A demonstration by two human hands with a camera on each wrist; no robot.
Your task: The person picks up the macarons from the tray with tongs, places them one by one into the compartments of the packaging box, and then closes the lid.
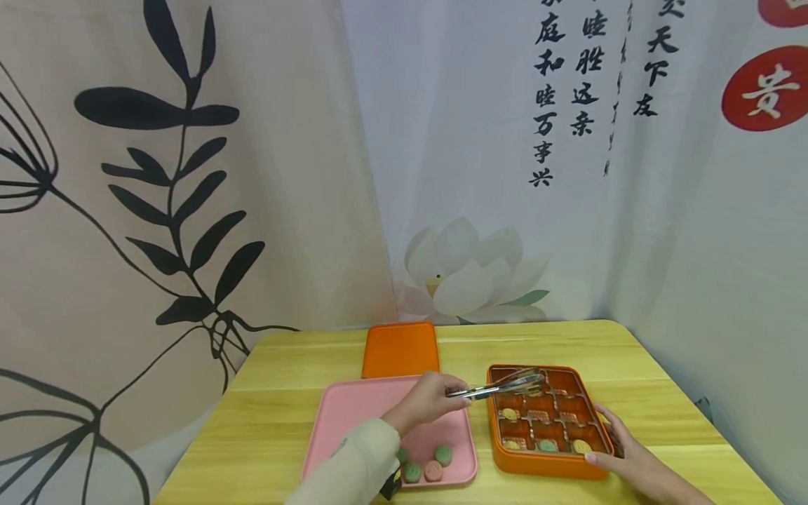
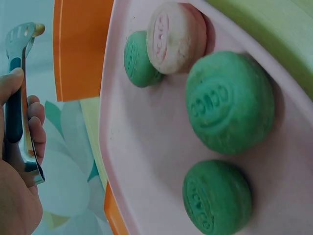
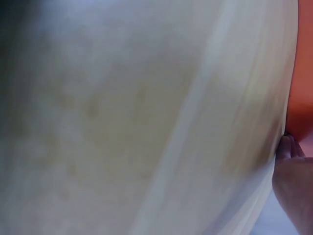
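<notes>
**Tongs (image 1: 499, 388) poised above the orange box (image 1: 544, 464)**

From where I stand, the person's left hand (image 1: 428, 401), reaching out of a cream sleeve (image 1: 362, 463), has its fingers wrapped around the handle of the metal tongs. The tips are over the far compartments of the orange box, and a small yellowish piece (image 2: 38, 30) shows at their end; its shape I can't make out.

The right hand (image 1: 631, 459) grasps the box at its near right corner, thumb on the front edge, fingers along the right wall.

Inside, a brown divided insert (image 1: 564, 403) holds a few cakes: yellow, green and yellow across the nearest row, with another yellow one behind the leftmost.

Just left of the box, a pink tray (image 1: 362, 403) lies on the wooden counter (image 1: 265, 428). Three green cakes (image 2: 230, 103) and one pink cake (image 2: 176, 38), all round and stamped on top, sit together near its front edge. Beyond the tray lies a flat orange panel (image 1: 400, 351). A curtain (image 1: 442, 140) printed with a lotus and dark brush characters hangs behind everything.
</notes>
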